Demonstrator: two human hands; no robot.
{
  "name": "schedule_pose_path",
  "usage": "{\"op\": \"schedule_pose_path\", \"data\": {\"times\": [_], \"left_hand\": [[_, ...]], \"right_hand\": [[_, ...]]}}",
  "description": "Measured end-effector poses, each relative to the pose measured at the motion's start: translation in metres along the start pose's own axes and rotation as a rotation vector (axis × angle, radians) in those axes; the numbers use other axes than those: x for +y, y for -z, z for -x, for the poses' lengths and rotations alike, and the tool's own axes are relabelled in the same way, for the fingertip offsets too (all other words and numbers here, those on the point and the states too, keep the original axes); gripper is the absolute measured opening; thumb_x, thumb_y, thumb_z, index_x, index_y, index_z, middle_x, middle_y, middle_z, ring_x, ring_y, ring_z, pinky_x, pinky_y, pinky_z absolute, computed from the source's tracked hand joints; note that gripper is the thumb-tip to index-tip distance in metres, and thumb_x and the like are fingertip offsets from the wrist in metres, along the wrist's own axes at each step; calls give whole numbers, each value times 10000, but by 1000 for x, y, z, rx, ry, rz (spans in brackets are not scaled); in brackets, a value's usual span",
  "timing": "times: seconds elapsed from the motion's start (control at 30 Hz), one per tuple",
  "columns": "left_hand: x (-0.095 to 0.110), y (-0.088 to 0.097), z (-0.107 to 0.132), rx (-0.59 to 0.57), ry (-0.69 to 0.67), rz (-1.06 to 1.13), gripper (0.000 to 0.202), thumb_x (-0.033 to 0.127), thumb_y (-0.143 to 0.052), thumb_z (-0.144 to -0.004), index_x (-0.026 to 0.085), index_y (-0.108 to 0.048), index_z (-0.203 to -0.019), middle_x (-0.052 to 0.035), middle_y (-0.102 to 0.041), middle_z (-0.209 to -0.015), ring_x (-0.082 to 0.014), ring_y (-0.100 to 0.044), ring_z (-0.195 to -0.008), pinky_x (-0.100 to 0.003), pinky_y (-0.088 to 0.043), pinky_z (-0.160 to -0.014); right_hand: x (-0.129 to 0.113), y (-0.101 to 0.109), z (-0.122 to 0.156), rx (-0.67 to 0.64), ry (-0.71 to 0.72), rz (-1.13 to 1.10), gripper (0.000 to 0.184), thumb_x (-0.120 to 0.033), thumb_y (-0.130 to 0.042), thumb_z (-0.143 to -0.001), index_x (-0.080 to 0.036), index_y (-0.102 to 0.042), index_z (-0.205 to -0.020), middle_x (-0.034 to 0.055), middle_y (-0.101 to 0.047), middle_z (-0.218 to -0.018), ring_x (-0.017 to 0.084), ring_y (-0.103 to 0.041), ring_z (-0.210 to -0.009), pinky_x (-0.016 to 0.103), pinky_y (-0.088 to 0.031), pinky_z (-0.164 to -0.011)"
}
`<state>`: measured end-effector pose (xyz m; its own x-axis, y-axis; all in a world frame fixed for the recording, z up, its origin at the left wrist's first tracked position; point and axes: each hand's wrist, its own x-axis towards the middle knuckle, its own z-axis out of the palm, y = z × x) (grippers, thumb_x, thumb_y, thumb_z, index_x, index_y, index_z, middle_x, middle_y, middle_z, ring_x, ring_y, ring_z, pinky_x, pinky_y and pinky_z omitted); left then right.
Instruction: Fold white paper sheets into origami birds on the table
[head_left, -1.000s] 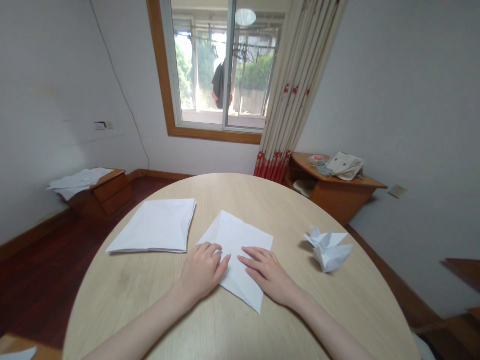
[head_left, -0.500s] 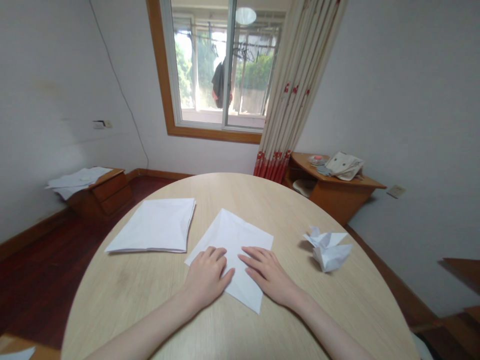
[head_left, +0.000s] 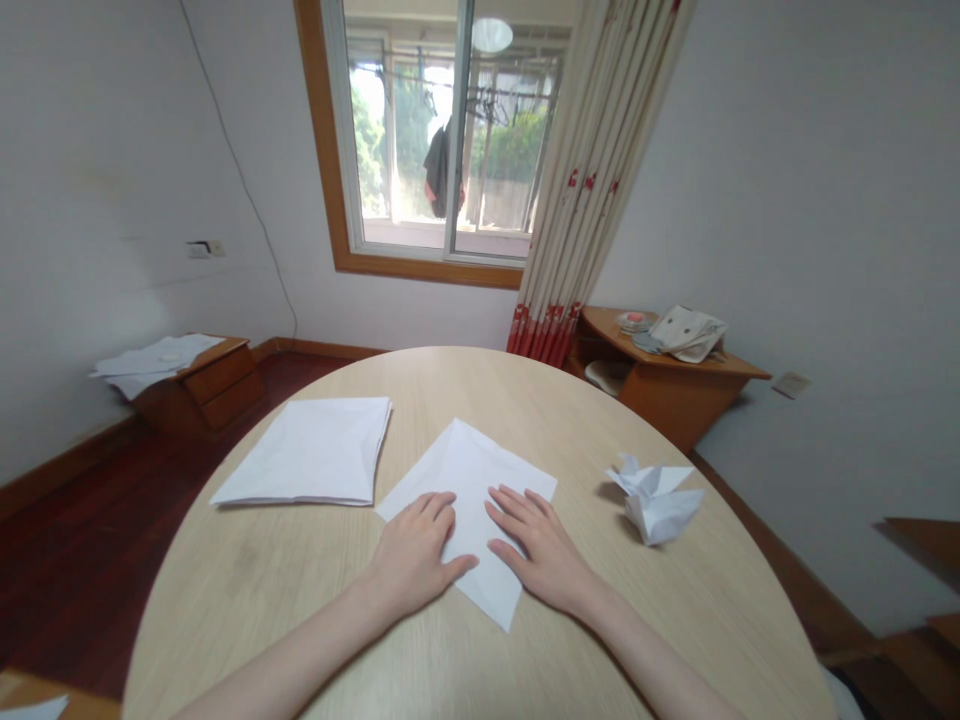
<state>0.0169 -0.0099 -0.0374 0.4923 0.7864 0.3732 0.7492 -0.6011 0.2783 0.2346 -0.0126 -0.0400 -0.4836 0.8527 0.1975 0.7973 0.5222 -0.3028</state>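
A white sheet of paper (head_left: 469,465) with faint creases lies flat on the round wooden table (head_left: 300,620), one corner pointing away from me and another toward me. My left hand (head_left: 416,550) rests on its left part, fingers stretched out and the thumb pointing right. On the right part lies my right hand (head_left: 540,545), palm down with its fingers spread. Neither hand grips the paper; both press flat upon it. Parts of the sheet's left and right sides are hidden beneath the hands.
A stack of white paper (head_left: 307,450) sits at the table's left. Folded paper figures (head_left: 660,500) stand at the right. Beyond the table are a low drawer cabinet (head_left: 217,380), a corner shelf (head_left: 675,380) with a bag on it, and a curtain (head_left: 577,200) beside the window.
The sheet has turned slightly clockwise, its far corner shifting right and its near corner left. My right hand's fingers have spread a little more; my left hand has barely moved.
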Motion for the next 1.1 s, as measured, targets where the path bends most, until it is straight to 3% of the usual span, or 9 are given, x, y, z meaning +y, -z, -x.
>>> {"op": "schedule_pose_path", "data": {"times": [0.53, 0.67, 0.83, 1.1], "left_hand": [[-11, -2, 0, 16, -62, 35, 173, 241, -629, -817, 205, -547, -965, -100, -560, -1286, -276, -482, -1235, -491, -366, -1045], [-15, -1, -1, 17, -76, 28, 185, 192, -589, -817, 203, -570, -1001, -87, -557, -1296, -264, -455, -1260, -495, -332, -1072], [-19, -1, -2, 41, -92, 23, 193, 155, -543, -839, 214, -582, -1018, -75, -550, -1310, -246, -459, -1252, -495, -331, -1075], [-27, -6, -5, 117, -21, 36, 133, 158, -588, -840, 210, -596, -962, -90, -557, -1297, -264, -541, -1155, -450, -463, -958]], "right_hand": [[2, 4, 0, 37, 68, -11, 311, -309, -464, -958, -249, -612, -1225, 70, -512, -1386, 239, -414, -1324, 528, -290, -1086], [0, 13, 1, -24, 97, -13, 311, -318, -478, -952, -248, -617, -1221, 79, -481, -1408, 261, -384, -1344, 553, -275, -1088], [-3, 29, 2, -172, 101, -35, 350, -388, -494, -942, -272, -588, -1259, 54, -459, -1427, 285, -284, -1391, 587, -176, -1118], [-3, 40, 5, -378, -24, -146, 621, -616, -487, -871, -327, -382, -1410, 33, -215, -1543, 292, -112, -1436, 559, -79, -1143]]}}
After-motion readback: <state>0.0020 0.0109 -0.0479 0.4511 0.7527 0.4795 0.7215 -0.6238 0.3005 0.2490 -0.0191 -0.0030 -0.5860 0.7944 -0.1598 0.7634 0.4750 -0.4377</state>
